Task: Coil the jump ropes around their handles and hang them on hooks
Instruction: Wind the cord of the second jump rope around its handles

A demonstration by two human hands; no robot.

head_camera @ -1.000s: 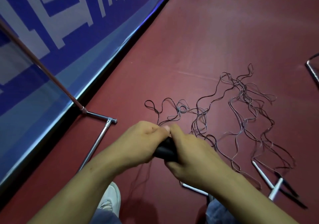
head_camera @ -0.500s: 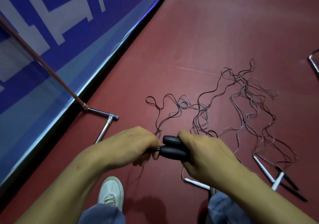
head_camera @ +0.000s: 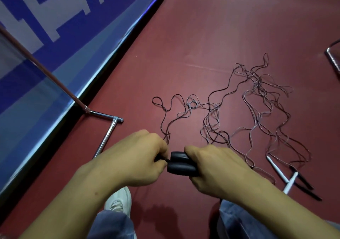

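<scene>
- Head view: our right hand (head_camera: 217, 168) is closed round two black handles (head_camera: 181, 167) held side by side. Our left hand (head_camera: 132, 157) pinches the thin cord (head_camera: 165, 121) right at their ends.
- From that pinch the cord drops to the red floor (head_camera: 202, 36) and runs into a loose tangle (head_camera: 257, 110) of other ropes. Their spare handles (head_camera: 277, 170) lie well to the right.
- If we wind fast, we judge the cord may snag in the tangle, drag the others along, or knot.
- The cord looks thin and springy, so slack turns could slide off the smooth handles if our pinch loosens.
- We see no hooks. A metal rack foot (head_camera: 108, 137) lies near our left hand, where a trailing loop could catch.
</scene>
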